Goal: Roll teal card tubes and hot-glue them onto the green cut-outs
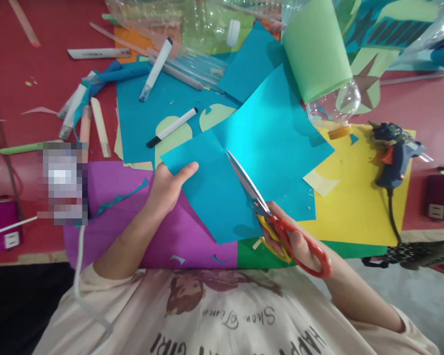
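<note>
A large sheet of blue paper (281, 148) is held up over the purple and yellow sheets, its left edge pinched by my left hand (170, 185). The thumb lies on top; the other fingers are hidden beneath. My right hand (286, 236) grips scissors (249, 185) with one red and one yellow handle. Their blades look nearly closed and point up and left, with the tip over the middle of the blue sheet. A slit near the tip is hard to make out.
Markers (172, 127) and pale green paper pieces (175, 135) lie beyond. A bottle wrapped in green paper (316, 54) lies at the upper right. A glue gun (394, 160) rests on yellow paper (358, 207). Purple paper (163, 241) is in front; a cabled, pixelated object (62, 185) is left.
</note>
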